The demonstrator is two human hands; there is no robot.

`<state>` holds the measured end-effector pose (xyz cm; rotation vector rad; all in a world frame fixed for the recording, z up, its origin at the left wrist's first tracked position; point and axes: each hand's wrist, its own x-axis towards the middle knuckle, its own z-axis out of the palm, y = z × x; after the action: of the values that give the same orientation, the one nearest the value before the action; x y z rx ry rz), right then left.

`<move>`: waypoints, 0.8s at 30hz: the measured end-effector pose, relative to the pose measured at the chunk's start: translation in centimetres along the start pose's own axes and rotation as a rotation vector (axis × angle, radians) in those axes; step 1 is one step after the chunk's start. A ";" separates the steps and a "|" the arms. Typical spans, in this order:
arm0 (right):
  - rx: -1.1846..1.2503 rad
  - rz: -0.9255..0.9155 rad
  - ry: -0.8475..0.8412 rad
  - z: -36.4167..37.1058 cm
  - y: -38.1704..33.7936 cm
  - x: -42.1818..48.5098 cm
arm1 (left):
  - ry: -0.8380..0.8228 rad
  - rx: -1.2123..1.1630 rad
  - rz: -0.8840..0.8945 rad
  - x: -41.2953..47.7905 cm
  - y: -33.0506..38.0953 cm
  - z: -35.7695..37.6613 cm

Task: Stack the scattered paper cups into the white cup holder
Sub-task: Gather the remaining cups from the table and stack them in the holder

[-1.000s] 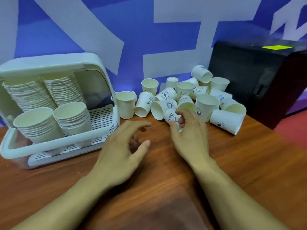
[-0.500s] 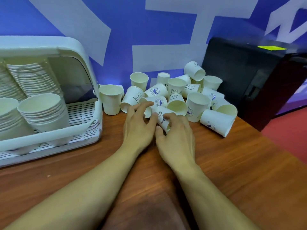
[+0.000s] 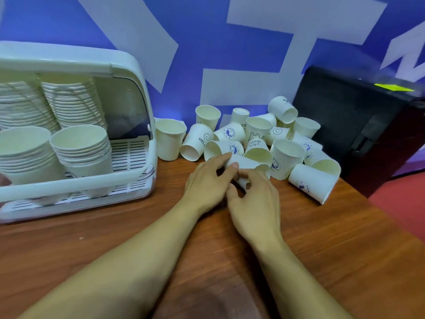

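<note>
Several white paper cups (image 3: 257, 137), some printed with blue marks, lie scattered in a heap against the blue wall at centre. One cup (image 3: 247, 163) lies on its side at the heap's front edge. My left hand (image 3: 207, 183) and my right hand (image 3: 255, 203) both grip this cup, fingers curled around it from either side. The white cup holder (image 3: 76, 180) stands at the left with its lid raised, and several tall stacks of cups (image 3: 80, 143) fill it.
A black box (image 3: 358, 127) with a yellow sticker stands at the right, close behind the heap. One upright cup (image 3: 169, 141) stands right beside the holder. The brown wooden table (image 3: 345, 249) ends at the right, above a red floor.
My left hand came from the table in front of the holder over to the heap and closed on the lying cup beside my right hand. The view shifted right.
</note>
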<state>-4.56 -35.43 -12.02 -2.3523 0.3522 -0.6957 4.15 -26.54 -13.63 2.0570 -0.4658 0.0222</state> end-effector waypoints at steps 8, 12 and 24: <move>0.013 -0.089 0.150 0.0 0.0 0.0 | 0.187 0.004 0.086 -1.1 0.7 0.1; 0.040 -0.165 0.232 0.0 -0.1 0.0 | 0.309 0.073 0.239 -1.5 0.8 0.3; 0.065 -0.317 0.339 -0.6 -1.6 -0.9 | 0.599 0.220 0.487 -4.2 3.7 -1.5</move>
<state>-5.49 -34.17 -10.98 -2.2475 0.0962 -1.2449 -0.71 -25.58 -10.59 1.9713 -0.5847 0.9868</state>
